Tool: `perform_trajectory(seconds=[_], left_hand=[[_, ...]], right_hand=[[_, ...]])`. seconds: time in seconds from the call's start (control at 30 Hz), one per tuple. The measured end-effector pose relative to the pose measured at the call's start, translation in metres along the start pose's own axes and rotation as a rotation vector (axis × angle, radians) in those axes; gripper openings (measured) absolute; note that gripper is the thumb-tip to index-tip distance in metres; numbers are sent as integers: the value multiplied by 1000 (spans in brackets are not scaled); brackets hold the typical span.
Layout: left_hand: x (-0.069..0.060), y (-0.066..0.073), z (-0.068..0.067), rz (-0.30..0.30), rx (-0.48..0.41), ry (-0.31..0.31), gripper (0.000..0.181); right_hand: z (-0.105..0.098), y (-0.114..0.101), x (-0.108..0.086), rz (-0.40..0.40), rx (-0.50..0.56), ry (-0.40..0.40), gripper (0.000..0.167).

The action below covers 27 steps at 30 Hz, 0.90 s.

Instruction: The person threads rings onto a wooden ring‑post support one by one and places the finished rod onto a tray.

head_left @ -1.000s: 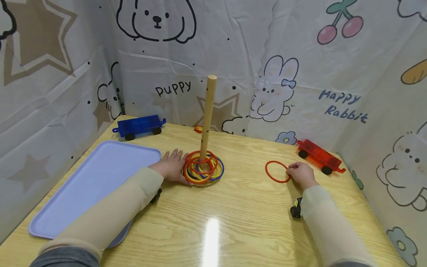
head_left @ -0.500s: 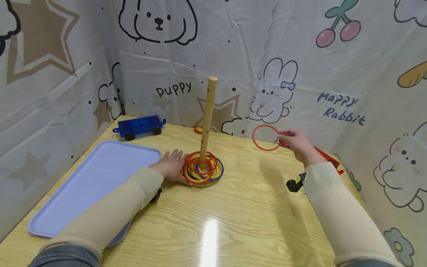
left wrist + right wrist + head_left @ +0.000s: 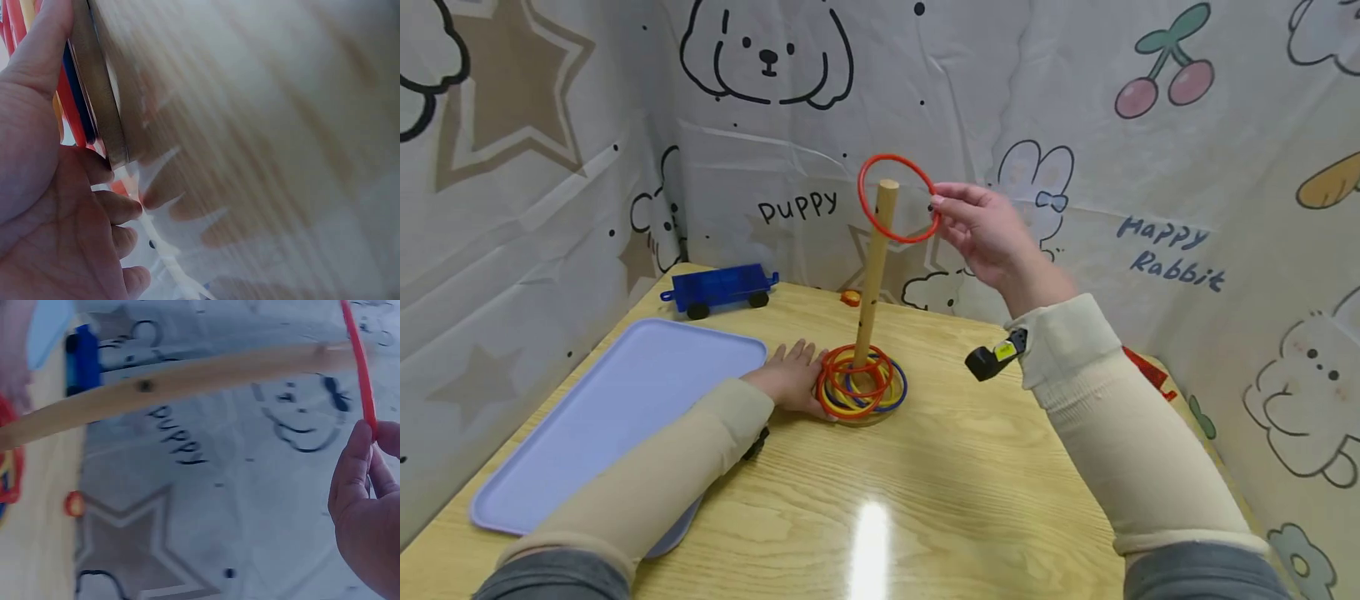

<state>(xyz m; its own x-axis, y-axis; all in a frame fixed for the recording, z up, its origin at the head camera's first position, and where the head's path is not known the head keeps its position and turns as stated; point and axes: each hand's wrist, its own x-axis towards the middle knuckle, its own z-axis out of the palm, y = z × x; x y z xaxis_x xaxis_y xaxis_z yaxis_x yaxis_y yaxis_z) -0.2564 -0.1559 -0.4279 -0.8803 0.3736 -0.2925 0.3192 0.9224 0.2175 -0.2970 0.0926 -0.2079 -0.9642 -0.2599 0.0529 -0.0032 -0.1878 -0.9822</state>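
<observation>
A red ring (image 3: 891, 157) is pinched between the thumb and fingers of my right hand (image 3: 988, 229). It hangs tilted at the top of an upright wooden peg (image 3: 871, 283); whether the peg's tip passes through it, I cannot tell. In the right wrist view the ring (image 3: 362, 369) appears edge-on at the fingertips. Several red, yellow and blue rings (image 3: 905, 387) lie loosely stacked around the foot of the peg. My left hand (image 3: 790, 379) rests with spread fingers against the left side of the round base (image 3: 100, 94), its thumb along the near edge.
A lavender tray (image 3: 625, 417) lies on the left of the wooden table. Behind it stands a blue toy wagon (image 3: 721, 287). A small orange piece (image 3: 850, 297) sits at the back edge. The red toy wagon (image 3: 1150, 372) is partly behind my right sleeve. Printed cloth walls enclose the table.
My right hand has lifted the red ring from the table at the right and carried it up and left to the peg's top. My left hand stays at the base.
</observation>
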Motion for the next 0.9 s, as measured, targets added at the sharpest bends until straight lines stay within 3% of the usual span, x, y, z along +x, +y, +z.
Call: perform_trajectory(seconds=[0.17,0.47,0.67,0.9], left_hand=[[0,3,-1,4,-11,-15,115],[-1,2,-2,1,-20,1,116],[-1,2,-2,-7,-13,-9,116],[0,2,-2,-10,0,-39,117]], right_hand=[[3,46,5,72,-145,0,11],[-15,145,2,249,-285,-24,31],[-23,174,-6,303,-314,-12,33],[-29,193,-12,351,-355,-19,31]])
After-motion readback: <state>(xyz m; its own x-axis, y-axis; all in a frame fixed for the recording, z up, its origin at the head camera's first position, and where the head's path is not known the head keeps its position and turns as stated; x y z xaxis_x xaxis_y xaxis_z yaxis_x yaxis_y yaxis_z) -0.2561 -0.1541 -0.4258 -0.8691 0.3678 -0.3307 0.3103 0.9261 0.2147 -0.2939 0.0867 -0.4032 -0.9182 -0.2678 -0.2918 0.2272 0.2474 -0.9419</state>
